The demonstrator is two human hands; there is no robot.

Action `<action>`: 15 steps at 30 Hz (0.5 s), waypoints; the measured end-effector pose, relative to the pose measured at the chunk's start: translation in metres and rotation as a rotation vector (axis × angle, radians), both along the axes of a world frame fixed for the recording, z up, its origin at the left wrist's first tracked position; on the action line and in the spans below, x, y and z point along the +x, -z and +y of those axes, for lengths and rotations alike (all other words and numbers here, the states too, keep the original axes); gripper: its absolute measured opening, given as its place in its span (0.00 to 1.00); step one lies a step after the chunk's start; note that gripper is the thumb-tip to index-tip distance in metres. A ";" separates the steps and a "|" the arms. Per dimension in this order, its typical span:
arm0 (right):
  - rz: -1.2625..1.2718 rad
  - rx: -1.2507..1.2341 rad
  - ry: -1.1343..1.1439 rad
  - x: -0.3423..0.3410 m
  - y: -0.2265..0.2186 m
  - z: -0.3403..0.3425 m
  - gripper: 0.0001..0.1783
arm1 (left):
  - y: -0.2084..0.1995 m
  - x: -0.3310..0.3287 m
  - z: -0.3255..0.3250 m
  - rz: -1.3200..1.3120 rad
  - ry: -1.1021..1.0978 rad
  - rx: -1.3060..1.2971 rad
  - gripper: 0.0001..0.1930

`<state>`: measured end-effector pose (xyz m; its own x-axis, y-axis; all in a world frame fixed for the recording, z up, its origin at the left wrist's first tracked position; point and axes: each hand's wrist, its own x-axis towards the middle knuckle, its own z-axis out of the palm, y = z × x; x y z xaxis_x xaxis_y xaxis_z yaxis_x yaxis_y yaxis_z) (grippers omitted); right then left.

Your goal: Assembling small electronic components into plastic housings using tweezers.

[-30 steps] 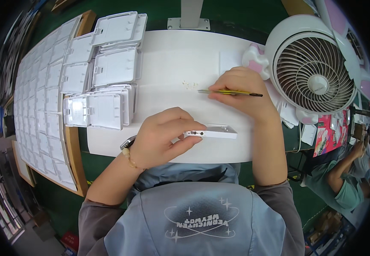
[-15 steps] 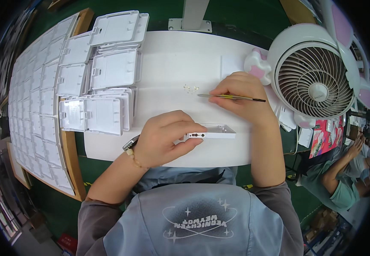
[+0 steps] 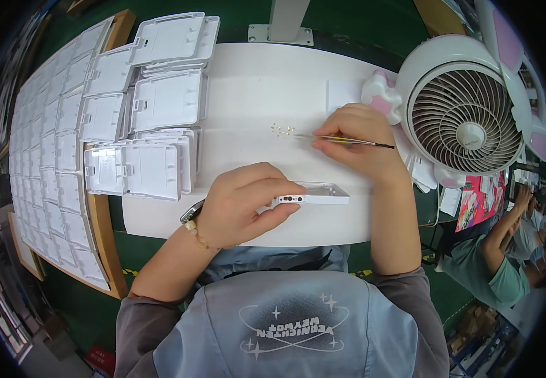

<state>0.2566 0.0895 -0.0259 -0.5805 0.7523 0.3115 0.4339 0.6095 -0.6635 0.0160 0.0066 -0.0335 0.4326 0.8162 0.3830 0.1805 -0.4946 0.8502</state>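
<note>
My left hand (image 3: 247,203) is closed round the left end of a shallow white plastic case (image 3: 326,192) above the near part of the white table. Thumb and forefinger pinch its near wall, which shows a few dark round holes; the fingers hide its left end. My right hand (image 3: 360,135) holds slim tweezers (image 3: 342,140), dark at the back with a yellowish middle, in a pinch. Their thin silvery tip points left, close beside a scatter of several tiny gold-coloured parts (image 3: 280,130) on the table. Nothing can be made out in the tip.
Stacks of white plastic covers (image 3: 169,101) stand on the table's left side. More white pieces fill a wood-edged board (image 3: 55,157) farther left. A white and pink fan (image 3: 468,120) is at the right, with a white sheet (image 3: 339,97) nearby. Another person (image 3: 487,264) sits far right.
The tweezers have shifted very slightly right and up with my right hand, their tip still beside the tiny parts. My left hand and the case have stayed in place.
</note>
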 end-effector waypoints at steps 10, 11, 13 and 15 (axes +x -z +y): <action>0.050 0.086 -0.006 -0.008 0.007 -0.001 0.11 | 0.000 0.000 0.000 0.007 0.006 -0.014 0.12; 0.039 0.088 -0.004 -0.008 0.006 -0.001 0.11 | 0.000 0.000 0.000 0.003 0.005 -0.013 0.12; 0.028 0.090 -0.002 -0.008 0.006 -0.001 0.11 | 0.000 0.000 0.000 0.000 0.004 -0.011 0.12; 0.020 0.098 0.021 -0.006 0.005 -0.001 0.11 | 0.000 -0.001 0.000 0.003 0.006 -0.021 0.12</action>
